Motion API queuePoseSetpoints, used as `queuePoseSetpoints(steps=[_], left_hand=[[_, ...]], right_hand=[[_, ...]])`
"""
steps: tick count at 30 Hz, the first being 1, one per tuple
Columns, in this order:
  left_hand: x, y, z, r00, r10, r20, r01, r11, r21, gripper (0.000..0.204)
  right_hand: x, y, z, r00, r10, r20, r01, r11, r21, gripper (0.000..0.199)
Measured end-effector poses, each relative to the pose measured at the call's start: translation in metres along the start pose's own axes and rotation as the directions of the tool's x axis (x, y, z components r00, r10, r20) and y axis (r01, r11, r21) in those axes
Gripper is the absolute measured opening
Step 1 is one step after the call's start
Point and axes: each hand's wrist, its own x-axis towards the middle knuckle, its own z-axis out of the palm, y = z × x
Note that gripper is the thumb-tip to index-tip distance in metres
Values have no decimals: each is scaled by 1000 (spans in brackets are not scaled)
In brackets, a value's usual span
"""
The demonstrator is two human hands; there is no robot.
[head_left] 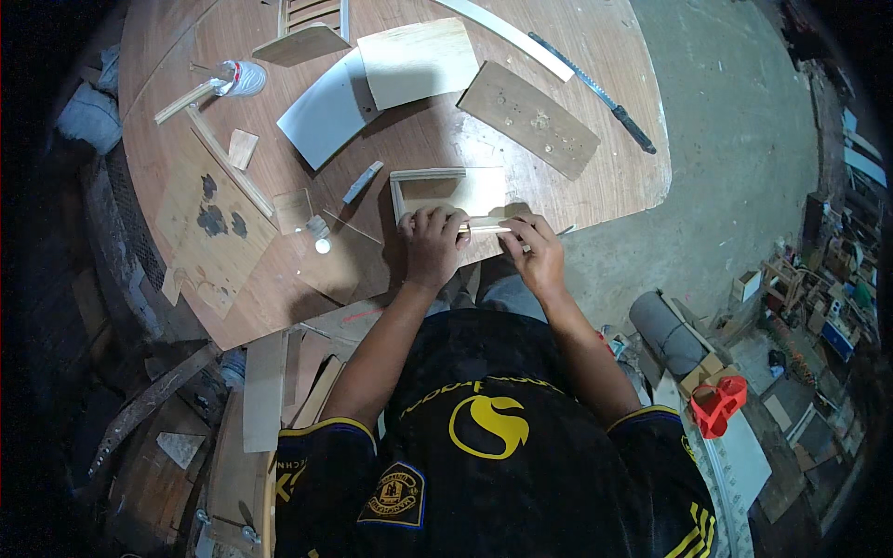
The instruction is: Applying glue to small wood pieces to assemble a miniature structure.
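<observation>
wooden strip point(484, 227): near edge of the pale panel point(486, 191) | grip: left hand point(434, 246) and right hand point(538, 259) both pinching it | far and left strips point(428, 174) already up, right side's bare, near one looks unfinished tbh | tabletop point(637, 181): loose boards point(530, 119) beyond

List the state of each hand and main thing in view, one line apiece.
Left hand: fingers curled over the wooden strip
Right hand: pinching it near its right end
Wooden strip: held in both hands
Base panel: flat, raised edges on far and left sides
Saw: lying unheld
Brown board: lying flat, marked
White board: lying flat
Pale board: lying flat
Grey mat: rolled up
</observation>
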Motion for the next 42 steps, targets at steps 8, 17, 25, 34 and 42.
queuePoseSetpoints(steps=[8, 17, 25, 34, 42], left_hand=[[2, 2, -3, 1000, 13, -8, -13, 1000, 21, 37], [3, 3, -1, 1000, 8, 20, -10, 997, 74, 30], [1, 0, -1, 999, 16, 52, -20, 996, 86, 32], [4, 6, -1, 997, 6, 81, -15, 993, 118, 36], [2, 1, 3, 995, -22, 98, 10, 992, 127, 38]], right_hand=[[4, 9, -3, 998, -15, 62, 13, 999, 30, 25], [11, 36, -11, 989, 57, 139, -36, 988, -150, 41], [9, 44, -4, 995, -60, 79, 65, 996, -67, 34], [-1, 63, 10, 998, -53, 23, 57, 982, -180, 27], [-6, 62, 15, 984, -165, -64, 148, 966, -214, 30]])
